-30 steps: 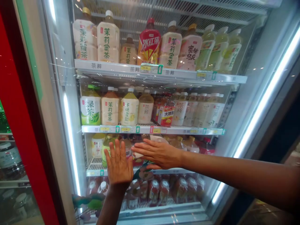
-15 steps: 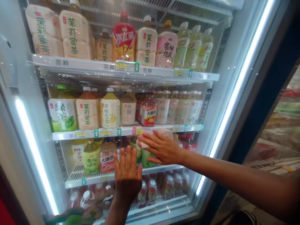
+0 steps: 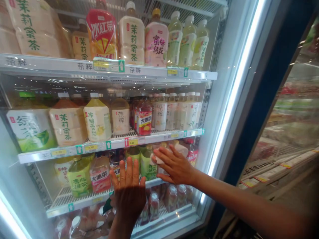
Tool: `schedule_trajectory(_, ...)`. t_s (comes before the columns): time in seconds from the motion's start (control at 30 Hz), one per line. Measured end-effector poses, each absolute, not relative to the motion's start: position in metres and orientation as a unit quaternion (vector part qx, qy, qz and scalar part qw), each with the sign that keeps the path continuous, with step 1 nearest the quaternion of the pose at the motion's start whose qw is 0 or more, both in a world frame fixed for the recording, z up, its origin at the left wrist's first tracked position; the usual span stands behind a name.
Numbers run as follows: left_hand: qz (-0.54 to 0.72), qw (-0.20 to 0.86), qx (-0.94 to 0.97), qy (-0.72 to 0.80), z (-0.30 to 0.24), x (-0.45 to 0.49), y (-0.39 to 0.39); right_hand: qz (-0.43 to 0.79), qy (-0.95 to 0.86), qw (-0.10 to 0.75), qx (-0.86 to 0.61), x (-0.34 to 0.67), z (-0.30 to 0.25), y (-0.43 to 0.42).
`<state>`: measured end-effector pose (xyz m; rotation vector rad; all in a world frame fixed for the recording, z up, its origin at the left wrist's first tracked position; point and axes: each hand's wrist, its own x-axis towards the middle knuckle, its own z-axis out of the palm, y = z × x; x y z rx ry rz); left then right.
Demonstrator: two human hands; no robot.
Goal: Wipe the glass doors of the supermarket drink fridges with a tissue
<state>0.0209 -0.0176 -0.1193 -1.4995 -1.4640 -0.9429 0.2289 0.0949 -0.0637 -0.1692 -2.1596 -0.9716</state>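
Observation:
I face the glass door of a drinks fridge. My left hand lies flat against the glass with its fingers spread upward, in front of the lower shelf. My right hand reaches in from the right and presses a white cloth on the glass, fingers stretched over it. Behind the glass near both hands stand green tea bottles and a pink-labelled bottle.
Three lit shelves hold many tea bottles, with price tags along the middle shelf edge. A bright light strip runs down the door's right side beside a dark blue frame. Another glass case stands to the right.
Both hands have slid to the right across the glass, and the view has followed them. The red frame at the left is out of sight.

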Motion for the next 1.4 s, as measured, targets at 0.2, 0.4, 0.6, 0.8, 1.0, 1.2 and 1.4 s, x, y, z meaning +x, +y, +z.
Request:
schedule_trajectory(0.2, -0.379, 0.451, -0.58, -0.562, -0.118, 0.027, -0.015, -0.375, -0.8, 0.446, -0.146, 0.236, -0.049, 0.1)
schedule_trajectory(0.4, -0.371, 0.467, -0.573, -0.562, -0.115, 0.028, -0.012, -0.31, -0.727, 0.544, -0.283, 0.209, -0.053, 0.09)
schedule_trajectory(0.6, -0.388, 0.428, -0.586, -0.568, -0.113, 0.03, -0.018, -0.344, -0.759, 0.487, -0.263, 0.216, -0.155, 0.073)
schedule_trajectory(0.8, -0.4, 0.423, -0.611, -0.536, -0.092, 0.048, -0.023, -0.289, -0.698, 0.56, -0.34, 0.248, -0.039, 0.109)
schedule_trajectory(1.0, -0.373, 0.478, -0.645, -0.466, -0.042, 0.085, -0.003, -0.285, -0.712, 0.546, -0.339, 0.269, -0.118, 0.106)
schedule_trajectory(1.2, -0.27, 0.523, -0.687, -0.426, 0.001, 0.106, 0.019, -0.277, -0.689, 0.555, -0.376, 0.338, -0.071, 0.154)
schedule_trajectory(1.4, -0.217, 0.54, -0.701, -0.413, 0.017, 0.111, 0.036, -0.27, -0.676, 0.578, -0.369, 0.36, -0.017, 0.172)
